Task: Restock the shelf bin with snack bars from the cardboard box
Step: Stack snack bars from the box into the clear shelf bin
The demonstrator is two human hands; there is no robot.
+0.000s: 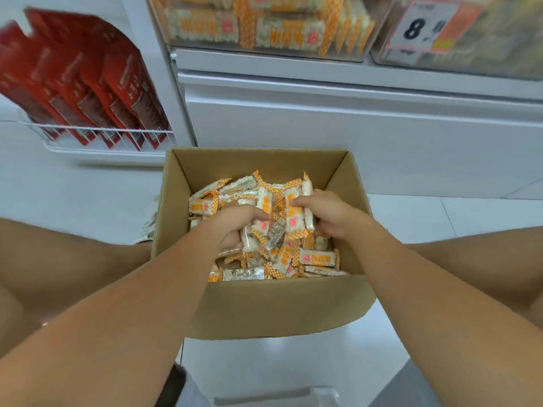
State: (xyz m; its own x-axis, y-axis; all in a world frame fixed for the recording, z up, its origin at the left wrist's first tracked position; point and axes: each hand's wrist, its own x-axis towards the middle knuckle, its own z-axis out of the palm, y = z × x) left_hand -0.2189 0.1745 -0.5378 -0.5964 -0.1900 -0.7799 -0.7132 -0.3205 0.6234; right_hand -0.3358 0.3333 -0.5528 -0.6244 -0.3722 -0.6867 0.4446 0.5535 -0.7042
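Together, left hand (235,227) and right hand (326,212) clutch snack bars (291,212).

A white tiled floor (440,218) with a soft sheen filled the lower frame, lit evenly and brightly. Across the upper half ran a white shelving unit (352,127) with a plain base panel. At upper left, a white wire rack (100,136) held red packets (88,83); at upper right hung a blurred price tag (423,27).
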